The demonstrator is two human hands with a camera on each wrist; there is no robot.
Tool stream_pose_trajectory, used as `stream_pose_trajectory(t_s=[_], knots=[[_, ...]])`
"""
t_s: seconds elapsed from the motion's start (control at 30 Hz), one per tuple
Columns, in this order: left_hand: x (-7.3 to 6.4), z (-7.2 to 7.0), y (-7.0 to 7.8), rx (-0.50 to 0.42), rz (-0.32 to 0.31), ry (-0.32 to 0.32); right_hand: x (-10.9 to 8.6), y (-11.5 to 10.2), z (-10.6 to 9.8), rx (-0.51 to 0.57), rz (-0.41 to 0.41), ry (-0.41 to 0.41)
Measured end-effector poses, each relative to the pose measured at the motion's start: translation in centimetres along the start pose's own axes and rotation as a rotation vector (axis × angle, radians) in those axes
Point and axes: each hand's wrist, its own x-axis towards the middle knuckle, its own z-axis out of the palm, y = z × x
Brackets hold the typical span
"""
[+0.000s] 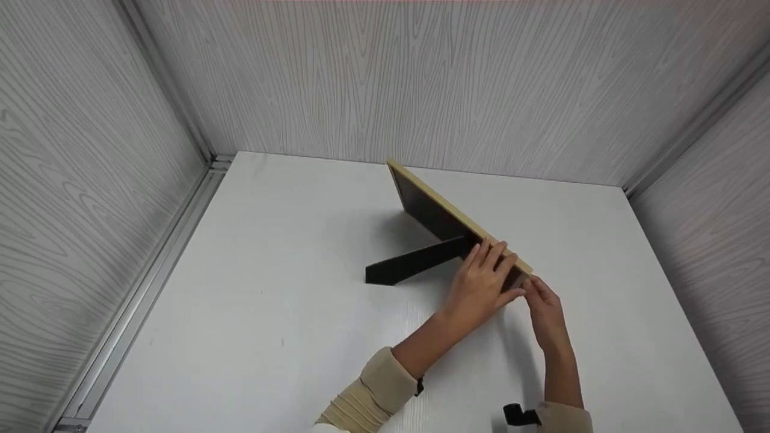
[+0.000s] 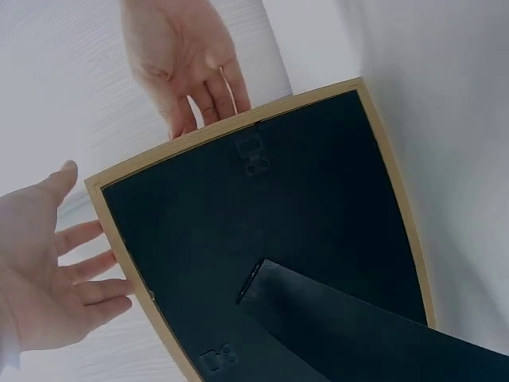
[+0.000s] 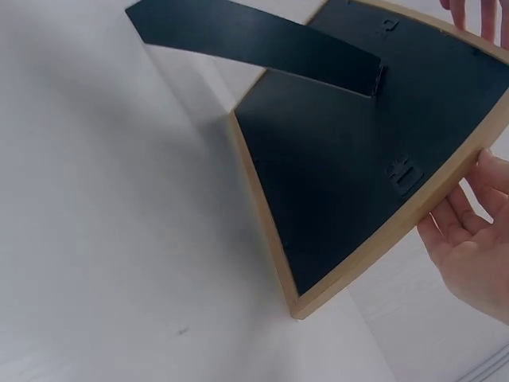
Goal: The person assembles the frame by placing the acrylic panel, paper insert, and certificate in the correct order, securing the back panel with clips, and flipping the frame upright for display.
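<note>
A picture frame point(image 1: 442, 207) with a light wooden border is tilted back-side toward me above the white table. Its dark back point(image 2: 318, 183) and unfolded black easel leg point(image 3: 262, 40) show, the leg jutting out to the left in the head view. My left hand point(image 1: 478, 288) lays its extended fingers over the frame's upper edge, near the right corner, the thumb apart from the border in the left wrist view. At the adjoining short edge, my right hand point(image 1: 546, 310) pinches the wooden border between thumb and fingers. The frame's front is hidden.
The white table point(image 1: 252, 325) runs beneath the frame, with a wood-grain panel point(image 1: 385, 84) behind it and panels on both sides. A metal rail point(image 1: 144, 288) follows the left edge. Black wrist gear point(image 1: 520, 415) sits at the right cuff.
</note>
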Motion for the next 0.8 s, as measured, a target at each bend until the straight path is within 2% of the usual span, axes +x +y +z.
stream_pose_trajectory(t_s=[0.3,0.4,0.6,0.7,0.8], knots=[[-0.5,0.5,-1.3,-0.061,-0.079,0.113,-0.7,0.2,2.9,-0.028,-0.026,0.054],[-0.7,0.7,-1.9,-0.161,-0.115,0.149,-1.1,0.0,4.0,-0.039,-0.023,0.08],[-1.4,1.0,-3.3,-0.459,-0.158,0.183,-1.6,-0.1,6.4,-0.034,-0.072,0.152],[-1.9,1.1,-3.8,-0.544,-0.162,0.211,-1.9,0.1,7.5,-0.043,-0.103,0.178],[-2.5,1.2,-3.9,-0.586,-0.178,0.27,-2.1,0.1,8.4,-0.064,-0.125,0.189]])
